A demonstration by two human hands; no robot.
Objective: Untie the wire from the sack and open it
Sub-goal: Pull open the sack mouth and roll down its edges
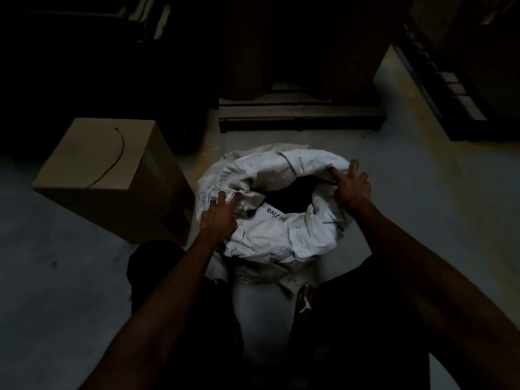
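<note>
A white woven sack (270,237) stands on the floor in front of me, its mouth spread open and its rim rolled down around a dark opening. My left hand (218,218) grips the crumpled rim on the sack's left side. My right hand (351,187) holds the rim on the right, thumb inside the mouth and fingers over the outside. A thin dark wire (114,161) lies loose on top of the cardboard box (112,198) to the left, apart from the sack.
A wooden pallet (301,116) with dark drums stands behind the sack. Dark racking (450,80) runs along the right. My legs and a shoe (305,301) are just below the sack. Grey concrete floor (422,192) surrounds it.
</note>
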